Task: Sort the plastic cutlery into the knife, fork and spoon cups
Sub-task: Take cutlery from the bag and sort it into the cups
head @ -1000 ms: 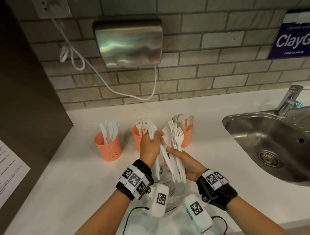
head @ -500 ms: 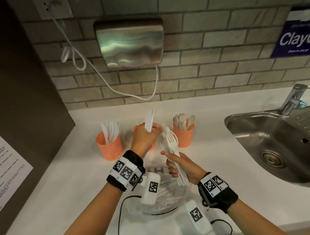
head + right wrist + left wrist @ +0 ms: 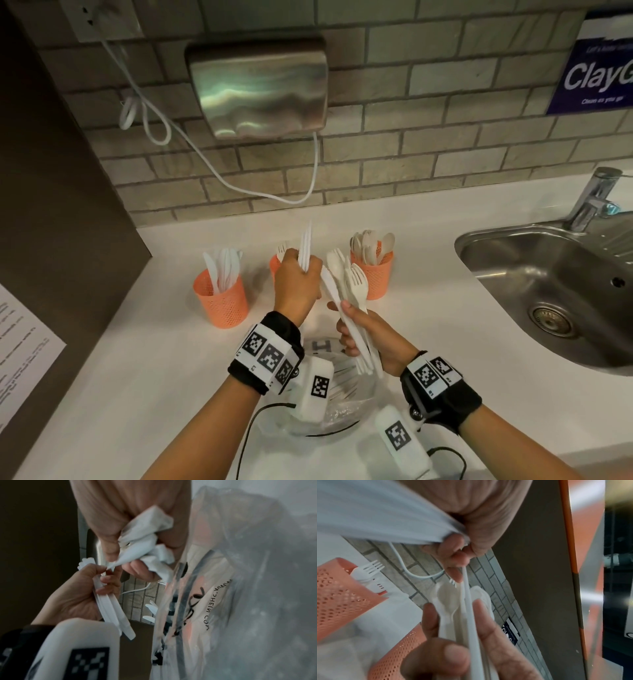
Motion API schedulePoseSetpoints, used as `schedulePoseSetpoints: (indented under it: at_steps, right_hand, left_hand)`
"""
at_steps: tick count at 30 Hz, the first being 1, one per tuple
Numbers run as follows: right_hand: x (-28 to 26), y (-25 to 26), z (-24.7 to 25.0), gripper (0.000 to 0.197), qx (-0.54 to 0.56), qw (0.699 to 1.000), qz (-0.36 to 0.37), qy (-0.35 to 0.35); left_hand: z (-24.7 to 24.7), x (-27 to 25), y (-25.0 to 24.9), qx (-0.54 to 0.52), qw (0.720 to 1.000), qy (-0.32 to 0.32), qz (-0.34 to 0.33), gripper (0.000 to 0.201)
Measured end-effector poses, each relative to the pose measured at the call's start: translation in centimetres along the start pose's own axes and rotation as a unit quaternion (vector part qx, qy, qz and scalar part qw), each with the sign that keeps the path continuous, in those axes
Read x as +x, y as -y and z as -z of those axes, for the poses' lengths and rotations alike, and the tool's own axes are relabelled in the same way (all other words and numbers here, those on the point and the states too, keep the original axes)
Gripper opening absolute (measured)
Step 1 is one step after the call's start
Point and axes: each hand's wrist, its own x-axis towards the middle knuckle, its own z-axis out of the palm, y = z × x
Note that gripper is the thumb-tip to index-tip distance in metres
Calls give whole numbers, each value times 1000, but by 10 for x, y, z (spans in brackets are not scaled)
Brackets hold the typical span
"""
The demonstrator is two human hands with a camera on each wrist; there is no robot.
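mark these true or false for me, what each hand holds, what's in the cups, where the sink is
1. The left hand grips a few white knives. True.
2. The right hand is empty. False: it holds a mixed bundle of cutlery.
3. The leftmost cup holds spoons. False: it holds knives.
4. The rightmost cup holds spoons. True.
5. The sink lies left of the cups. False: it is to their right.
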Motion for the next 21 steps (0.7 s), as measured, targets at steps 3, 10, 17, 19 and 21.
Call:
schedulePoseSetpoints:
  at_steps: [3, 10, 17, 19, 21]
  right_hand:
    - [0, -1, 0, 36, 8, 1000, 3, 3]
    - [2, 0, -3, 27, 20, 1000, 15, -3]
    - [1, 0, -1, 23, 0, 998, 7, -54]
    - [-2, 1, 1, 21, 20, 999, 6, -47]
    - [-4, 4, 0, 22, 49, 998, 5, -25]
  left_hand:
    - [-2, -3, -1, -92, 995, -33, 33, 13]
    - [-12, -30, 6, -130, 981, 99, 108, 14]
    - [4, -20, -2, -231, 971, -37, 58, 14]
    - [17, -10, -2, -264, 961, -53, 69, 13]
    - [27, -3, 0, -256, 963, -49, 66, 15]
